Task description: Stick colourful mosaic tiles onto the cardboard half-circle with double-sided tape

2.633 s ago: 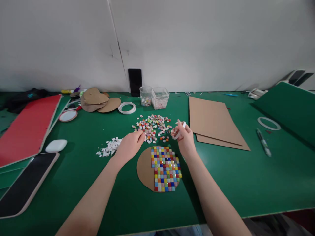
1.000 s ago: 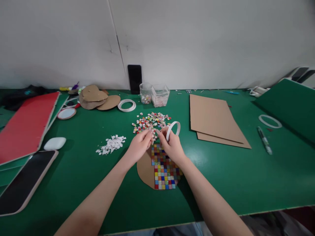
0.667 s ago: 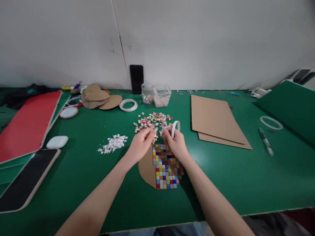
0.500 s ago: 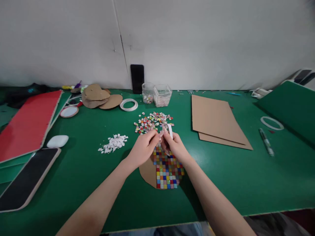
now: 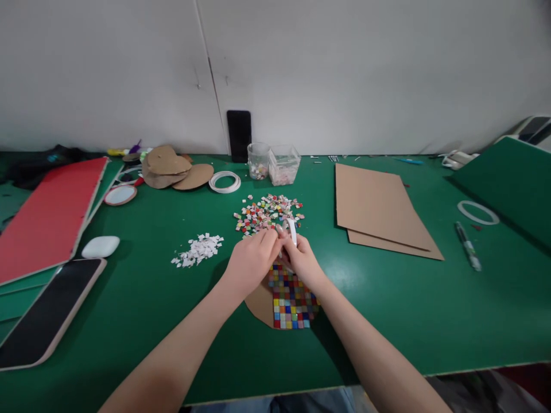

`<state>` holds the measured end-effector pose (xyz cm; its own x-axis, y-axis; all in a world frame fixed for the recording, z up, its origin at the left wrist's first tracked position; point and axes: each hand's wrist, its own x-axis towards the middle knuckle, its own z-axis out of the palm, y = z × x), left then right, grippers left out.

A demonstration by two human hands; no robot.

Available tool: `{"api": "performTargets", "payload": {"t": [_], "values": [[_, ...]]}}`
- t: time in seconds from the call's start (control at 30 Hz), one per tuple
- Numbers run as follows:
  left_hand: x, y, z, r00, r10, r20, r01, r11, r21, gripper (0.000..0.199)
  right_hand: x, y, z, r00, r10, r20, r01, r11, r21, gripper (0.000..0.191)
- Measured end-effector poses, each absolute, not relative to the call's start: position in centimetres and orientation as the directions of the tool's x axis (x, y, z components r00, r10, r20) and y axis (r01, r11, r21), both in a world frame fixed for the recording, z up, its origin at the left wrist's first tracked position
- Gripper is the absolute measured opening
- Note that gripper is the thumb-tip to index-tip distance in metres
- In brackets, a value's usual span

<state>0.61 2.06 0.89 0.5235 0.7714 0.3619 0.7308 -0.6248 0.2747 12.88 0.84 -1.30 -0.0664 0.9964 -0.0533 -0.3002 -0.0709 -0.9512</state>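
Observation:
Both hands meet above the top of a round cardboard piece [image 5: 259, 301], partly covered with rows of coloured square tiles [image 5: 293, 304]. My right hand [image 5: 302, 259] is closed on a white tape roll [image 5: 293, 230], which sticks up between the hands. Fingers of my left hand [image 5: 253, 257] are closed in a pinch against the right fingertips; what they pinch is too small and hidden to name. Just beyond the hands lies a heap of loose coloured tiles [image 5: 269, 211]. A pile of white paper bits [image 5: 200, 250] is to the left.
Cardboard sheets [image 5: 374, 198] lie at the right, with a pen [image 5: 467, 246] and white ring [image 5: 477, 212] farther over. Behind stand a clear cup [image 5: 259, 160], clear box [image 5: 284, 165] and upright phone [image 5: 239, 136]. Another phone [image 5: 49, 312] and red board [image 5: 49, 215] are at left.
My left hand has turned, its knuckles now more over the fingertips, and the two hands are pressed closer together. The tape roll is tilted slightly differently. The view has shifted a little.

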Motion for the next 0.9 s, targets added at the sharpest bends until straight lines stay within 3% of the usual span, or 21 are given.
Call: {"api": "performTargets", "payload": {"t": [0.07,0.27,0.5,0.67,0.9], "values": [[0.8,1.8,0.9,0.525,0.771,0.359,0.729,-0.626,0.278,0.029,12.8,0.8,-1.3,-0.053,0.998,-0.037,-0.314,-0.052,-0.948,0.038],[1.1,1.4,0.6,0.446,0.842,0.303,0.660,-0.538,0.524,0.024,12.3,0.4,-2.1,0.105,0.992,0.069,-0.277,0.096,-0.956,0.033],[1.8,0.8,0.4,0.421,0.865,0.273,0.556,-0.484,0.675,0.023,11.4,-0.6,-2.2,0.297,0.946,0.129,-0.153,0.181,-0.972,0.033],[2.2,0.0,0.5,0.362,0.879,0.311,0.611,-0.476,0.633,0.023,11.3,-1.0,-2.3,0.308,0.913,0.268,-0.013,0.286,-0.958,0.034],[2.1,0.0,0.4,0.335,0.865,0.374,0.669,-0.498,0.551,0.024,11.3,-1.3,-2.8,0.271,0.907,0.324,0.085,0.312,-0.946,0.033]]}}
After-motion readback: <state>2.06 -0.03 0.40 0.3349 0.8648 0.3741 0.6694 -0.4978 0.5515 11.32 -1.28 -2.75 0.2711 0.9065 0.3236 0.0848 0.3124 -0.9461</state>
